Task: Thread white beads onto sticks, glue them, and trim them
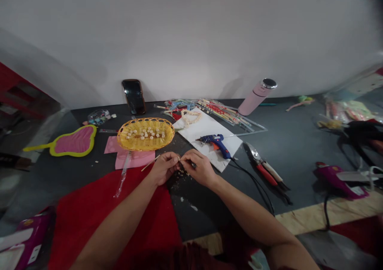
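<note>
My left hand (pixel 165 168) and my right hand (pixel 198 167) meet at the middle of the dark table. Both have their fingers pinched together around something tiny and pale, too small to make out. A thin light stick (pixel 148 164) reaches out to the left of my left hand. Dark and pale crumbs (pixel 181 174) lie beneath the fingers. Beyond my left hand, a yellow woven basket (pixel 145 147) holds several small cream pieces. A blue glue gun (pixel 220 144) rests on a white sheet (pixel 191 138) beyond my right hand.
Red cloth (pixel 89 206) covers the front left. Pruning shears (pixel 266 170) and a black cable lie at the right. A pink bottle (pixel 254 99), phone (pixel 133 96) and packaged sticks stand or lie near the wall. A yellow-rimmed pink shape (pixel 74 141) is at left.
</note>
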`<state>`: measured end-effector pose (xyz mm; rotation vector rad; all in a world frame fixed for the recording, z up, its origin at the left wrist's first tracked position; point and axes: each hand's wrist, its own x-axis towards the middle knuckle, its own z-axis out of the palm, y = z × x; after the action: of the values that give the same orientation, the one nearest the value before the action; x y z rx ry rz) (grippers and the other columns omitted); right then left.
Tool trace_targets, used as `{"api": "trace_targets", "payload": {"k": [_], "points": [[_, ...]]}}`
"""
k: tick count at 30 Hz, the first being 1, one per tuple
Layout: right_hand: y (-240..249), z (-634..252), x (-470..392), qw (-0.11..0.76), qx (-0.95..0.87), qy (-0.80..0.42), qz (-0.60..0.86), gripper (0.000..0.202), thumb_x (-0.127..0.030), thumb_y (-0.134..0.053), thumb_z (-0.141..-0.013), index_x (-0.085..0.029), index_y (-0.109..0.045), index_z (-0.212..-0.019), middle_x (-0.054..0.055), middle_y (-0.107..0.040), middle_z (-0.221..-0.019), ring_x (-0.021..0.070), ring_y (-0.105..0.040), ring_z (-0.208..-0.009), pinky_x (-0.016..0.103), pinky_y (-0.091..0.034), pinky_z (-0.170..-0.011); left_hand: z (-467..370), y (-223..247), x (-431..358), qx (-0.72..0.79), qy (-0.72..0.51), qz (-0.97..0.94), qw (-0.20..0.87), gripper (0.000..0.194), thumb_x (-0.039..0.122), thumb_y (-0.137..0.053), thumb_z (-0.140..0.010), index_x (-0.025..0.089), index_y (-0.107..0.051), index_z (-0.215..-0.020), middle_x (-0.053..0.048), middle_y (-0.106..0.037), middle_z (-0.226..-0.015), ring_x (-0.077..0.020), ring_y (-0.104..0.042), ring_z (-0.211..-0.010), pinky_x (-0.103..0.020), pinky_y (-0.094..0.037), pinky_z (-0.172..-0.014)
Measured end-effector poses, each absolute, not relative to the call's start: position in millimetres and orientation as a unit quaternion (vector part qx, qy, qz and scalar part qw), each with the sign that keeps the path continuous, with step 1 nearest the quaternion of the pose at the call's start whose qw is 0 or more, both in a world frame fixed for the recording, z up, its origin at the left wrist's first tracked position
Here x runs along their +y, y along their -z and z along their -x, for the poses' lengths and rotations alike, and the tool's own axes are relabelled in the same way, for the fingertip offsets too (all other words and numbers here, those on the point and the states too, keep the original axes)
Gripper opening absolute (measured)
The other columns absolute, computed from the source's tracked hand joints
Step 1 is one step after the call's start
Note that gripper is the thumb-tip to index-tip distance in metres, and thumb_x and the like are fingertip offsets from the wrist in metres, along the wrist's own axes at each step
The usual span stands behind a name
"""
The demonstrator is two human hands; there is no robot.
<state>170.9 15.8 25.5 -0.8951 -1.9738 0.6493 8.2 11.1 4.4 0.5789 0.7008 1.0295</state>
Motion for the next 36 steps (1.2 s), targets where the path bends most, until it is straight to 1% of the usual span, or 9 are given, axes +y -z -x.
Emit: {"api": "trace_targets", "payload": {"k": [6,9,11,13,16,20,22,30,36], "points": [[-24.0,-175.4,17.7,0.428,-0.783,-0.284,0.352,0.005,-0.02,-0.056,-0.086,-0.019,-0.06,-0.084,0.004,-0.058,-0.079,0.0135,-0.056,-0.074,0.026,-0.047,-0.066,-7.1,-4.6,12.2,0.315,-0.471,-0.252,0.784,0.018,0.023,-0.075,-0.067,0.011,-0.061,-0.064,0.0,-0.059,-0.063,-0.0063,-0.053,-0.054,-0.017,-0.042,-0.053],[-24.2,-178.5,19.9,0.441,-0.767,-0.296,0.359,0.006,-0.02,-0.053,-0.087,-0.019,-0.058,-0.084,0.004,-0.057,-0.078,0.0137,-0.054,-0.071,0.027,-0.047,-0.064,-5.9,-4.5,12.5,0.303,-0.469,-0.244,0.793,0.016,0.022,-0.073,-0.069,0.011,-0.062,-0.065,-0.001,-0.061,-0.068,-0.0064,-0.053,-0.055,-0.018,-0.043,-0.054],[-24.9,-179.9,21.2,0.454,-0.754,-0.312,0.359,0.009,-0.019,-0.051,-0.087,-0.019,-0.058,-0.092,0.006,-0.057,-0.089,0.014,-0.054,-0.074,0.028,-0.048,-0.065,-5.2,-4.1,12.4,0.303,-0.464,-0.239,0.797,0.017,0.021,-0.073,-0.069,0.01,-0.061,-0.064,-0.002,-0.062,-0.07,-0.0062,-0.052,-0.054,-0.018,-0.043,-0.053],[-25.8,-180.5,22.0,0.453,-0.747,-0.338,0.35,0.018,-0.022,-0.055,-0.085,-0.02,-0.057,-0.103,0.008,-0.055,-0.101,0.0138,-0.055,-0.077,0.028,-0.05,-0.066,-4.6,-3.8,12.2,0.307,-0.457,-0.236,0.801,0.017,0.021,-0.073,-0.069,0.01,-0.061,-0.065,-0.002,-0.061,-0.068,-0.0065,-0.052,-0.054,-0.019,-0.044,-0.054],[-26.8,-180.5,22.7,0.419,-0.758,-0.373,0.333,0.03,-0.029,-0.063,-0.081,-0.021,-0.058,-0.11,0.009,-0.054,-0.106,0.0142,-0.056,-0.079,0.029,-0.051,-0.07,-3.9,-4.0,11.6,0.313,-0.443,-0.234,0.807,0.017,0.022,-0.074,-0.068,0.01,-0.062,-0.066,-0.001,-0.06,-0.062,-0.0074,-0.054,-0.054,-0.018,-0.045,-0.054],[-25.9,-179.9,23.2,0.391,-0.777,-0.376,0.32,0.027,-0.032,-0.062,-0.083,-0.02,-0.063,-0.107,0.009,-0.058,-0.101,0.018,-0.057,-0.094,0.033,-0.049,-0.083,-3.7,-5.3,10.9,0.323,-0.423,-0.225,0.816,0.02,0.024,-0.075,-0.066,0.011,-0.06,-0.065,-0.001,-0.059,-0.056,-0.0079,-0.056,-0.05,-0.018,-0.045,-0.052],[-24.8,-179.6,23.3,0.392,-0.778,-0.377,0.316,0.025,-0.031,-0.061,-0.083,-0.02,-0.064,-0.106,0.009,-0.059,-0.099,0.018,-0.057,-0.096,0.034,-0.048,-0.085,-3.6,-5.4,10.5,0.324,-0.417,-0.223,0.819,0.021,0.023,-0.075,-0.065,0.011,-0.058,-0.063,0.0,-0.059,-0.055,-0.0083,-0.056,-0.049,-0.018,-0.045,-0.052],[-22.5,-179.4,22.7,0.405,-0.77,-0.382,0.31,0.018,-0.027,-0.062,-0.083,-0.019,-0.067,-0.099,0.008,-0.061,-0.094,0.0166,-0.059,-0.092,0.03,-0.049,-0.082,-3.3,-4.8,10.5,0.327,-0.398,-0.224,0.827,0.024,0.02,-0.076,-0.064,0.011,-0.054,-0.061,-0.001,-0.06,-0.056,-0.0087,-0.057,-0.05,-0.018,-0.045,-0.053],[-23.7,-178.2,23.7,0.409,-0.771,-0.384,0.302,0.018,-0.03,-0.062,-0.083,-0.019,-0.067,-0.096,0.007,-0.062,-0.09,0.0159,-0.06,-0.087,0.029,-0.05,-0.077,-3.4,-5.4,10.1,0.33,-0.39,-0.228,0.829,0.025,0.022,-0.077,-0.062,0.011,-0.055,-0.06,-0.001,-0.06,-0.056,-0.009,-0.057,-0.05,-0.019,-0.045,-0.052]]}}
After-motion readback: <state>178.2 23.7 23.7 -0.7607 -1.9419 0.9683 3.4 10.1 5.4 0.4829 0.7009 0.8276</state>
